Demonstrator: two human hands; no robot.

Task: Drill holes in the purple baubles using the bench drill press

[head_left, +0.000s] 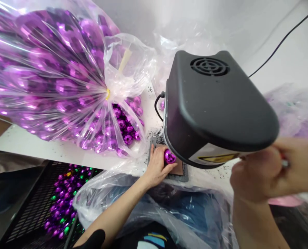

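One shiny purple ball sits between the thumb and fingers of the left hand, which close on it, over a grey-edged plate beside the black machine. A tied clear bag bulges with purple balls; below it, a black crate holds small purple and green balls. The right hand, blurred, has curled fingers near the machine's front; what they grip cannot be told.

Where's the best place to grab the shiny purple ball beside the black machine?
Probably by its sides, thumb opposite fingers, coming from the left: the purple ball is rounded, the black machine crowds its right, and the left hand has it from the left.
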